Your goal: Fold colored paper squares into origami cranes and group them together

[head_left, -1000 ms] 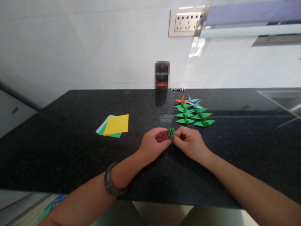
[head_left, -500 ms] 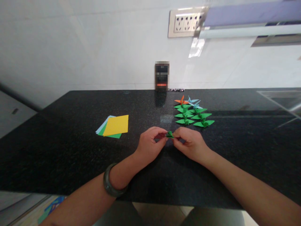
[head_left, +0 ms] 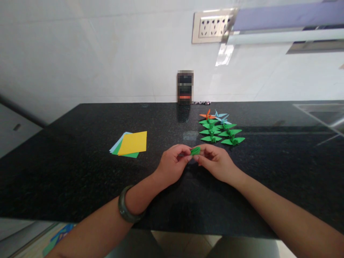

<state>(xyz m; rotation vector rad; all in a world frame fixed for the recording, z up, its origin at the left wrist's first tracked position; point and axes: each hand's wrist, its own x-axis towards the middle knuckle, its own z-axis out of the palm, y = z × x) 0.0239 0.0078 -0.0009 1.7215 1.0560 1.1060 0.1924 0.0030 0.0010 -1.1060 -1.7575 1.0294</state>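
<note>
Both my hands meet over the black stone counter (head_left: 80,168) and pinch a small folded green paper piece (head_left: 195,151) between them. My left hand (head_left: 173,165) has its fingers closed on the paper's left end, and a dark bangle sits on that wrist. My right hand (head_left: 216,162) grips the right end with curled fingers. Just beyond the hands lie several finished paper cranes (head_left: 220,131), mostly green, with an orange one and light blue ones at the back.
A fanned stack of square paper sheets (head_left: 130,143), yellow on top, lies to the left of my hands. A dark blurred object (head_left: 185,87) stands against the white wall. A socket panel (head_left: 211,25) is on the wall, and a sink edge (head_left: 319,111) shows at far right.
The green paper piece stood upright between my fingertips, then flattened, and now lies tilted sideways. Both hands shifted slightly away from me while keeping hold of it.
</note>
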